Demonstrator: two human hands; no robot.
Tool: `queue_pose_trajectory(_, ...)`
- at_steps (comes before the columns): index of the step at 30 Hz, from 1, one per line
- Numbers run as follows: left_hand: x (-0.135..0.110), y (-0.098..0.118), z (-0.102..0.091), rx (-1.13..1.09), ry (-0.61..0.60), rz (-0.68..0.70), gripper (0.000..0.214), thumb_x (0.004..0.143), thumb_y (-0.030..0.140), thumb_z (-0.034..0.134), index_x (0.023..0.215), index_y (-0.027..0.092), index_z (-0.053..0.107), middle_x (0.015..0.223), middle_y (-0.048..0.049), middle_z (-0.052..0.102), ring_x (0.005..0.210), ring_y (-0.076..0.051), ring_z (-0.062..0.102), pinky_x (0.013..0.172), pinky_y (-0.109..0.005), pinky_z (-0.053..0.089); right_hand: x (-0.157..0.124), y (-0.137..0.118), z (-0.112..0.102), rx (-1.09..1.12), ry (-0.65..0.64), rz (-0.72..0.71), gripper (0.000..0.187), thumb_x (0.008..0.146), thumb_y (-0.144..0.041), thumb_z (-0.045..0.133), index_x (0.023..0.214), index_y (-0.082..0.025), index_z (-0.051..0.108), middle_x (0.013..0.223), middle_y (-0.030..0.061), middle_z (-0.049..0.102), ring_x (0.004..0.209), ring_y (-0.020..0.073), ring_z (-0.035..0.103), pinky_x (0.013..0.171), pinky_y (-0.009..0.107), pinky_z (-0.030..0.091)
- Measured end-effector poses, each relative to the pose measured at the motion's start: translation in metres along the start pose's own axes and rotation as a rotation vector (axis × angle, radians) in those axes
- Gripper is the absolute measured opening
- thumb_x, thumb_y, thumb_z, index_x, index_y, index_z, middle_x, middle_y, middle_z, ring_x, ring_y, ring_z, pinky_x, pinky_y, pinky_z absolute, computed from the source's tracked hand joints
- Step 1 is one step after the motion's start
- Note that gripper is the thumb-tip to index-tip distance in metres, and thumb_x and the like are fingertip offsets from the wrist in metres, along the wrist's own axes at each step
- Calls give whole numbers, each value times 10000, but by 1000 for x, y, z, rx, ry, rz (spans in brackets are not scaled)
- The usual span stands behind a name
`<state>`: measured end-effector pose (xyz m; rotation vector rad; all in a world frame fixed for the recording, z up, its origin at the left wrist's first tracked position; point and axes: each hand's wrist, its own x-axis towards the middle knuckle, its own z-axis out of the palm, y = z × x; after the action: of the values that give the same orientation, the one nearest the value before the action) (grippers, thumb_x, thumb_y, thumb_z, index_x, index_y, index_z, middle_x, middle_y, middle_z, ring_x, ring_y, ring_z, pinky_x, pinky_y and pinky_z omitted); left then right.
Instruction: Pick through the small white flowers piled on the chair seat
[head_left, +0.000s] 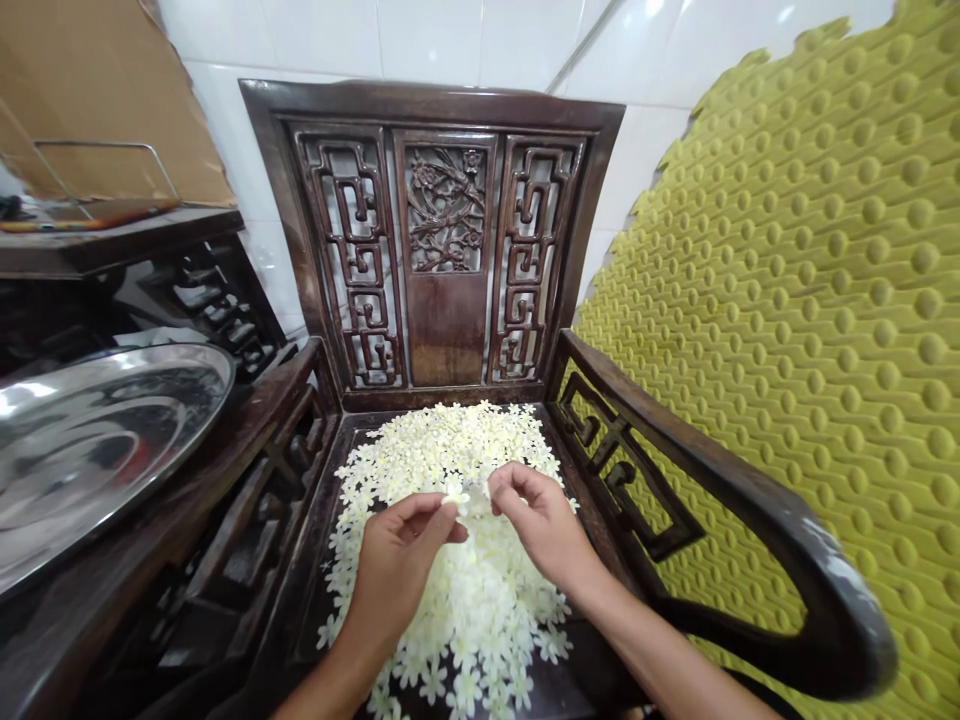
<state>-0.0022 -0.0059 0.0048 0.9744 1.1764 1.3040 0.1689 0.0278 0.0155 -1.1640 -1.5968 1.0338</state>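
Left hand pinches one small white flower at the fingertips; right hand is curled just beside it, and whether it holds anything cannot be told. Heap of white flowers lies under both, on the seat of a dark carved wooden chair. Steel tray at left, dimpled yellow-green mat at right, white tile wall behind.

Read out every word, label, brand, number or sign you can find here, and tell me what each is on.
No words, labels, brands, numbers or signs can be read. The wooden chair has only carved patterns and a branch with blossoms. The colored strip on the shelf is too blurred to read.
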Motion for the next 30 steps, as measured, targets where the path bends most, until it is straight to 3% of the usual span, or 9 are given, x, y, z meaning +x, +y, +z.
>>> queue_pose_trajectory(5, 3, 0, -2, 27, 27, 18, 194, 777, 340, 762, 792, 146, 755, 639, -39, 729, 638, -181, 680, 673, -291, 568, -4, -5, 2, -130, 55, -89, 107, 921, -279, 586, 896, -193, 644, 851, 19, 602, 818, 172, 561, 737, 284, 436)
queue_pose_trajectory(9, 1, 3, 0, 41, -19, 50, 142, 729, 292, 799, 719, 160, 747, 645, -27, 720, 630, -173, 672, 646, -261, 545, -13, -12, 10, -51, -58, -76, 151, 900, -341, 658, 968, -208, 681, 863, 21, 627, 820, 172, 576, 769, 293, 462)
queue_pose_trajectory(13, 0, 2, 0, 73, -35, 59, 138, 730, 286, 804, 712, 165, 739, 640, -19, 711, 629, -164, 665, 644, -247, 531, -13, -8, 13, 55, -73, 6, 181, 884, -371, 685, 945, -201, 697, 841, 17, 646, 810, 170, 584, 768, 293, 477)
queue_pose_trajectory(22, 1, -2, -2, 65, -53, 126, 118, 789, 277, 765, 766, 167, 729, 677, -21, 722, 670, -160, 670, 691, -254, 539, -9, -3, 8, 54, -97, -60, 138, 910, -316, 659, 961, -213, 735, 940, 40, 704, 902, 185, 638, 856, 330, 489)
queue_pose_trajectory(26, 0, 0, 0, 9, -30, 93, 125, 764, 274, 787, 762, 161, 734, 696, -28, 737, 668, -170, 692, 685, -267, 560, -10, -3, 10, 138, -137, -35, 168, 916, -334, 649, 1009, -214, 722, 898, 35, 721, 838, 181, 670, 812, 331, 522)
queue_pose_trajectory(30, -1, 1, 2, -95, -45, 26, 153, 728, 276, 821, 805, 169, 744, 760, -30, 757, 715, -188, 724, 728, -291, 585, -11, -3, 10, 59, -71, -96, 137, 926, -288, 635, 990, -224, 738, 932, 45, 720, 893, 192, 666, 826, 333, 515)
